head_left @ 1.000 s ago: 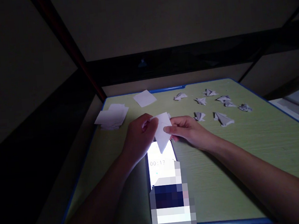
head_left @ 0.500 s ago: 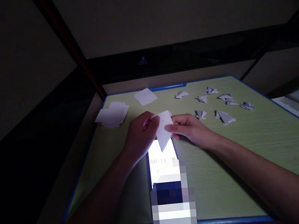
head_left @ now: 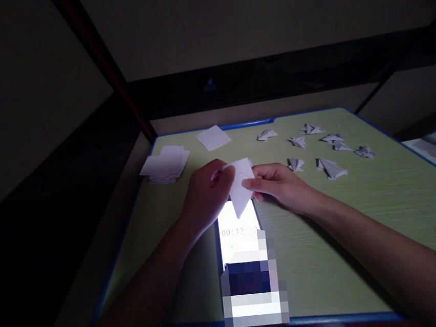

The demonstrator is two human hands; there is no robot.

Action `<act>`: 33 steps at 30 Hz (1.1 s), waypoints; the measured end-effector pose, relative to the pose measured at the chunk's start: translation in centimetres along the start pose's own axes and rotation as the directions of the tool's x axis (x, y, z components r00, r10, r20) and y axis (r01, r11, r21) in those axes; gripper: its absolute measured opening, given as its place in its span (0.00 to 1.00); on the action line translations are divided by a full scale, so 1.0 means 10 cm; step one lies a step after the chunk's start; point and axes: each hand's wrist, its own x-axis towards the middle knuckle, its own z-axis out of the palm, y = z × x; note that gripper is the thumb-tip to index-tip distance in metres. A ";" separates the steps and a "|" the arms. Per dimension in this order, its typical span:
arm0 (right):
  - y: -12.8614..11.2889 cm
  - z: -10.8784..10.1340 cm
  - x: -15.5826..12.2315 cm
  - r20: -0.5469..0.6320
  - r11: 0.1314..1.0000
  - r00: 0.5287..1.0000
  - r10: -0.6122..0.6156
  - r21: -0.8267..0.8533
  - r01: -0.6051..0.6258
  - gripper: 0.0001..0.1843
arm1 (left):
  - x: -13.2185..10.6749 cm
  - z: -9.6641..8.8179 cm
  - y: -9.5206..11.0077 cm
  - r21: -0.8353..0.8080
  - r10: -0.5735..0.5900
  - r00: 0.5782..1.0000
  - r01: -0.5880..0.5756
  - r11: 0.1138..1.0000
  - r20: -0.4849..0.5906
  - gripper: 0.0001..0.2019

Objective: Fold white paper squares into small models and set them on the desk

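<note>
A small piece of folded white paper [head_left: 243, 194] is held up between my two hands, its pointed end hanging down. My left hand [head_left: 210, 190] pinches its upper left side, with the thumb on the face of the paper. From the right, my right hand [head_left: 274, 184] grips the other edge, thumb in front and the fingers partly hidden behind. Below the paper lies a lit phone [head_left: 240, 238] showing a timer; its lower part is pixelated.
A stack of white paper sheets [head_left: 167, 164] lies at the table's back left, and a single square sheet [head_left: 214, 137] near the back edge. Several folded paper figures [head_left: 332, 168] are spread over the back right. The green table [head_left: 329, 276] has a blue rim.
Both hands keep their hold on the folded paper with almost no motion. The whole view has shifted slightly.
</note>
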 end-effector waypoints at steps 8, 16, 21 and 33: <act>0.01 -0.01 -0.01 0.017 1.000 1.000 -0.019 0.019 0.018 0.17 | 0.00 0.00 -0.01 0.009 0.004 1.000 -0.004 1.000 0.004 0.14; 0.01 0.00 0.00 0.007 1.000 1.000 -0.015 0.016 0.014 0.17 | 0.01 0.00 -0.02 -0.012 0.007 1.000 -0.007 1.000 0.005 0.14; 0.00 0.00 0.00 0.006 1.000 1.000 -0.016 -0.001 0.016 0.17 | 0.00 0.00 0.01 -0.025 -0.017 1.000 0.017 1.000 0.013 0.13; 0.00 0.00 0.00 0.002 1.000 1.000 -0.018 0.001 0.018 0.17 | 0.00 0.00 0.01 0.004 -0.003 1.000 0.003 1.000 0.005 0.13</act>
